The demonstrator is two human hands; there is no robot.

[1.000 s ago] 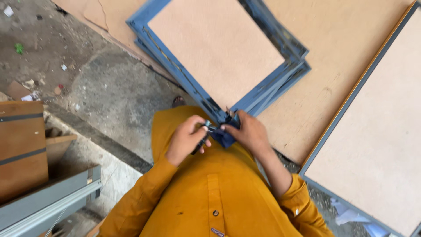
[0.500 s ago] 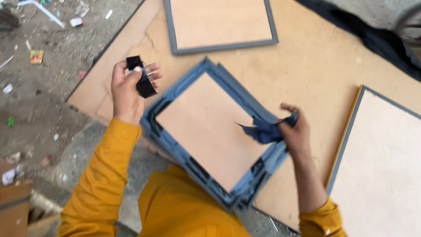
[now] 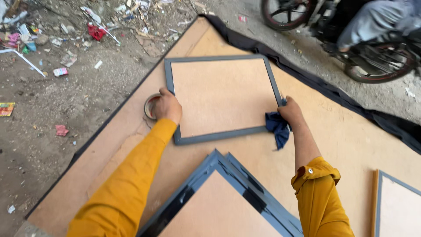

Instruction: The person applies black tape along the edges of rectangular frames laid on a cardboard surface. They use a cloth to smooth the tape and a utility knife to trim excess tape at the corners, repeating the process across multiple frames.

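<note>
A grey-framed board (image 3: 221, 97) lies flat, back side up, on a large sheet of brown hardboard (image 3: 351, 136) spread over the ground. The person's left hand (image 3: 167, 106) rests on the frame's left edge, fingers curled over the grey moulding; whether they clamp it or only press on it cannot be told. Just beside that hand, partly hidden under it, sits a roll of tape (image 3: 150, 105), lying flat on the hardboard and touching or nearly touching the frame's left side.

The right hand (image 3: 290, 112) is at the frame's lower right corner, closed around a dark blue rag (image 3: 278, 128) that hangs down from the fist onto the hardboard, just off the frame's corner.

Nearer the person, a stack of similar grey frames (image 3: 228, 193) lies turned at an angle, its top corner pointing toward the single frame but well short of touching it; dark tape patches show on its rails. At the lower right edge another framed board (image 3: 397, 206) comes partly into view, apart from the rest.

A black cloth (image 3: 342, 96) runs under the far edge of the hardboard. Beyond it a motorcycle (image 3: 351, 39) stands on the ground, blurred. To the left the bare dirt is strewn with litter (image 3: 94, 30), scraps of paper and plastic, all well apart from the hands.
</note>
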